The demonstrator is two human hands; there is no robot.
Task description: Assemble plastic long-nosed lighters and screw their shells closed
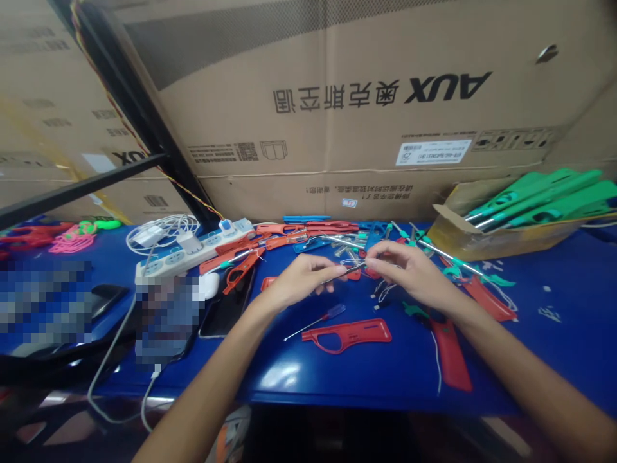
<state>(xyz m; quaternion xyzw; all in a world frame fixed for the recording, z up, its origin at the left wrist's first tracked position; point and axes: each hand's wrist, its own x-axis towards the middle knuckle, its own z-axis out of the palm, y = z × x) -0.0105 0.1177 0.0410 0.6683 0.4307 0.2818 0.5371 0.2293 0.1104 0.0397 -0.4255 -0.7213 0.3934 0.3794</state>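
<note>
near the middle of the frame, the left hand [307, 278] and the right hand [409, 270] are nearly closed, pinching a thin dark rod [355, 267] between them, perhaps metal, though it is too small to tell. below centre lie a screwdriver [333, 312] and a red plastic shell [362, 331]; at the right edge, a cardboard box [486, 247] holds green lighters [544, 202].

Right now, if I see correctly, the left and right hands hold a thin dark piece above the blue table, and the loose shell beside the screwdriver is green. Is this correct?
Not quite: the loose shell beside the screwdriver is red, not green, as the head view shows. The left hand and right hand do hold a thin dark piece above the blue table.
</note>
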